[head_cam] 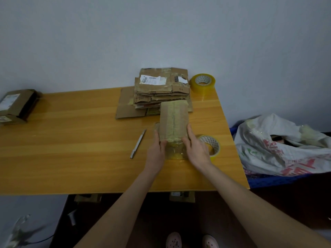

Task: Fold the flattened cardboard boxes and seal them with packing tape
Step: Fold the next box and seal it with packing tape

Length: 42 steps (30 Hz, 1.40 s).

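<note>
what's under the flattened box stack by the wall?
A larger flat cardboard sheet, sticking out left and front of the stack, on the table. Its middle is covered by the stack, its near right part by the taped box.

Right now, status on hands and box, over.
Left hand and right hand press the sides of the small brown cardboard box. Top seam taped. Yellow tape roll by right hand, slim grey knife to the left; neither blocks.
</note>
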Tool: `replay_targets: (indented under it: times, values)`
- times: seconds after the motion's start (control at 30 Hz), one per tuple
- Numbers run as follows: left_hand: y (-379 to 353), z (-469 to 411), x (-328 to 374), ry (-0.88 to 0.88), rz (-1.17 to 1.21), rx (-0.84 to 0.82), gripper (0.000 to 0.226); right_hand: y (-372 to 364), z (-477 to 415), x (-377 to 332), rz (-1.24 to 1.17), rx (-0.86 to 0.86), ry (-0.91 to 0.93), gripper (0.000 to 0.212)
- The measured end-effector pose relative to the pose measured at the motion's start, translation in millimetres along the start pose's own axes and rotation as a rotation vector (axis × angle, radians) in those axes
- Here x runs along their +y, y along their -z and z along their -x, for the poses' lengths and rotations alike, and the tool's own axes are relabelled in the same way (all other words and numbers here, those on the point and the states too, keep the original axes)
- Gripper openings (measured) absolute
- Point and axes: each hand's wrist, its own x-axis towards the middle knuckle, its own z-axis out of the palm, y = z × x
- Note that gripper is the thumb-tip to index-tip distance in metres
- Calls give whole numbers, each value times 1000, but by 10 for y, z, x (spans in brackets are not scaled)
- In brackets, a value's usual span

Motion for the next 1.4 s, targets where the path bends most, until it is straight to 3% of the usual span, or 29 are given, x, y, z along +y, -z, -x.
replay_targets:
  times: [0.13, 0.23, 0.3, 0.47, 0.53, 0.6, 0.67, 0.77, 0.9, 1.2, 1.4]
  values:
    - [51, -47, -8, -38, -97, -60, 84, 72, -43, 106, -48, -34, 24, 78]
    - [12, -90, -33, -77, -182, 75, 61, 65, -60, 87, -15, 25, 64, 76]
    - [26, -102, -70, -101, -201, 80, 53, 52, -49, 110, -47, 47, 103, 71]
    - [196, -78, -75, -127, -71, -180, 56, 173, -35, 146, -144, 4, 18, 69]
    - [162, -44, 85, -66, 54, -158, 48, 181, -82, 67, -116, 22, -75, 73]
    - [118, -73, 180, 39, 88, 14, 34, 162, -97, -6, -72, -7, -140, 81]
    - [177, -133, 237, 120, 52, 80, 41, 186, -125, -15, -147, -59, -196, 78]
    - [307, -293, 276, 185, 131, -5, 37, 301, -267, 10, -464, -46, -302, 74]
    - [358, -434, 505, 320, 345, -148, 62, 334, -443, -173, -686, -62, -347, 78]
    - [689, -489, 850, -21, 156, 143, 37, 709, -637, -637, -476, 255, -197, 57]
    - [1098, -640, 1064, -182, 131, 334, 45, 665, -815, -1038, -652, 272, -102, 61]
